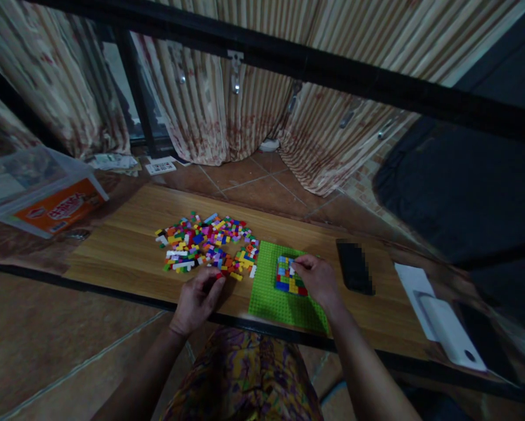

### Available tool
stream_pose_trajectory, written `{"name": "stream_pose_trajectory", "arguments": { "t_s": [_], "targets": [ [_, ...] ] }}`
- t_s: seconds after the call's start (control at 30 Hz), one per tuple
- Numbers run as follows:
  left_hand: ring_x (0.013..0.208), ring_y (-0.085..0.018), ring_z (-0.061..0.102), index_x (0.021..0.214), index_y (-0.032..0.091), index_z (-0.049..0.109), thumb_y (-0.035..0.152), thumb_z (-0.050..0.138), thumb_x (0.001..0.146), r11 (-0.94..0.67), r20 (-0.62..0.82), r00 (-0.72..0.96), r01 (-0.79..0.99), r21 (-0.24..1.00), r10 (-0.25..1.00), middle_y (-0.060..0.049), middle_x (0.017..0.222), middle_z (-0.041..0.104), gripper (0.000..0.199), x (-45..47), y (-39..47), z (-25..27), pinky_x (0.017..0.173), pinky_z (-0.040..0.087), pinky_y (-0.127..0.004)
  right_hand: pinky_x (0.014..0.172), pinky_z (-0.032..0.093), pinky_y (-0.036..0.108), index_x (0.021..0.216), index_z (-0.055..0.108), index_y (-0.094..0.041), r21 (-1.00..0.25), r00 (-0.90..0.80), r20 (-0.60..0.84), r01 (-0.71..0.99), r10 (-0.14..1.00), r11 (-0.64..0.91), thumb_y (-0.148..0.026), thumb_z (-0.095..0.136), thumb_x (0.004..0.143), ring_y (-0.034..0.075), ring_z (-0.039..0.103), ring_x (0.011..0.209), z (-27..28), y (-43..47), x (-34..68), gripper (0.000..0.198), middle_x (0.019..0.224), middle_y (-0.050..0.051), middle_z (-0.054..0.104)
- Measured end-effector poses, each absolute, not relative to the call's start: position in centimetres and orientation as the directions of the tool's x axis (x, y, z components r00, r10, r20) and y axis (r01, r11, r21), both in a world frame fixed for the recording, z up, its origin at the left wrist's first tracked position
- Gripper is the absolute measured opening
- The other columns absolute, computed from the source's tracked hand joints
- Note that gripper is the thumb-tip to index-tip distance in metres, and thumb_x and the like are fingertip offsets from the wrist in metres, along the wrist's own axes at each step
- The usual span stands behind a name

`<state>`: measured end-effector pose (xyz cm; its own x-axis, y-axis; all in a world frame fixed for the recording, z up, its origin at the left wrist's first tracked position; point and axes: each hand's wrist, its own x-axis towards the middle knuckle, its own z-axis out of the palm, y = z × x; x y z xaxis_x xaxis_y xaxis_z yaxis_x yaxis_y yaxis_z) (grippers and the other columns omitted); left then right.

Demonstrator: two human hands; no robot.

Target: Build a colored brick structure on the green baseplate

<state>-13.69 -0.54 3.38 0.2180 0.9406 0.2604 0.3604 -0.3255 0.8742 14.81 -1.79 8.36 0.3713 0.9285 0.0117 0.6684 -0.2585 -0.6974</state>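
1. Nearest you, yellow-and-purple patterned cloth (245, 380) covers your lap, cut off by the lower edge; both forearms run out of view too.
2. Your left hand (200, 295) is closed to a narrow pinch on a small red plastic brick (219, 276), mostly hidden by the fingertips.
3. Your right hand (317, 279) has thumb and forefinger close together at a small white piece (293, 269); you cannot tell whether it is gripped or only touched. This hand covers the right part of the multicoloured brick panel (283, 279), which sits on the square, bright green studded baseplate (262, 304).
4. Left of the baseplate, loose multicoloured plastic bricks (199, 240) overlap on the wood-grain tabletop (122, 240).
5. Right of your right hand lies a black phone (350, 266), blurred by pixelation.
6. Farther off, a clear plastic box (72, 161) is cut off at left.
7. Beyond, a black bar (262, 44) blocks part of the striped curtains (201, 111).
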Motion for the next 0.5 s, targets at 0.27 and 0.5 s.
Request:
{"name": "stream_pose_trajectory", "arguments": {
  "t_s": [0.27,0.5],
  "targets": [
    [0.076,-0.013,0.061,0.093,0.019,0.058,0.030,0.054,0.090,-0.345,0.276,0.224,0.391,0.853,0.935,-0.001,0.084,0.062,0.012,-13.6,-0.7,3.6,0.070,0.048,-0.024,0.065,0.048,0.031,0.079,0.072,-0.022,-0.727,0.329,0.021,0.654,0.944,-0.211,-0.039,0.059,0.076,0.019,0.066,0.067,7.7,-1.5,14.5,0.021,0.076,0.003,0.074],
    [0.073,-0.013,0.061,0.094,0.019,0.058,0.030,0.053,0.090,-0.328,0.260,0.215,0.404,0.854,0.941,-0.001,0.080,0.062,0.013,-13.5,-0.9,3.9,0.069,0.048,-0.024,0.068,0.050,0.033,0.090,0.072,-0.019,-0.773,0.370,-0.007,0.587,0.929,-0.240,-0.045,0.059,0.079,0.021,0.068,0.074,7.2,-2.3,15.2,0.030,0.082,0.005,0.074]
  ]
}}
